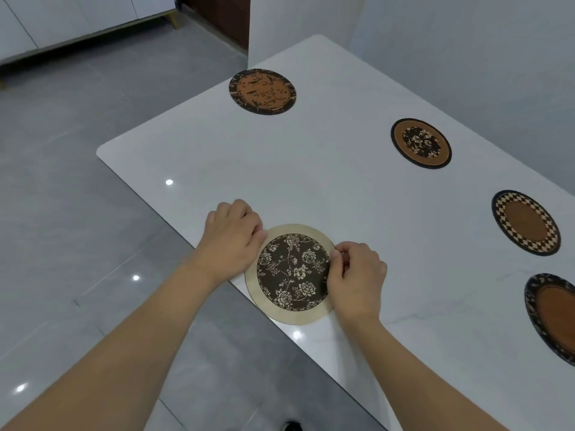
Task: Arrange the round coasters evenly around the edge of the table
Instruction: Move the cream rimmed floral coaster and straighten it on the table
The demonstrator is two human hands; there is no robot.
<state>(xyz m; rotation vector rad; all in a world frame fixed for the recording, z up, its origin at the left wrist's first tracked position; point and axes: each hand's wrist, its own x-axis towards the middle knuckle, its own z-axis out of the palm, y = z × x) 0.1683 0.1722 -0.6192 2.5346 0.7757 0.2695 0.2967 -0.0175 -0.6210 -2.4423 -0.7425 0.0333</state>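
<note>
A beige-rimmed round coaster with a dark floral centre [292, 272] lies at the near left edge of the white table [311, 169], slightly overhanging it. My left hand [231, 236] grips its upper left rim and my right hand [354, 275] pinches its right rim. Further coasters lie flat on the table: an orange and brown one [262, 91] near the far left edge, a floral one with an orange ring [421, 143] along the right side, a checker-rimmed one [525, 222] behind it, and a dark-rimmed orange one [552, 315] cut off by the frame's right border.
Glossy grey tiled floor [77, 213] lies to the left of the table. A white cabinet on gold legs [77, 26] stands at the far left. A white chair back [298, 23] rises beyond the table's far end. A dark shoe tip [292, 426] shows at the bottom.
</note>
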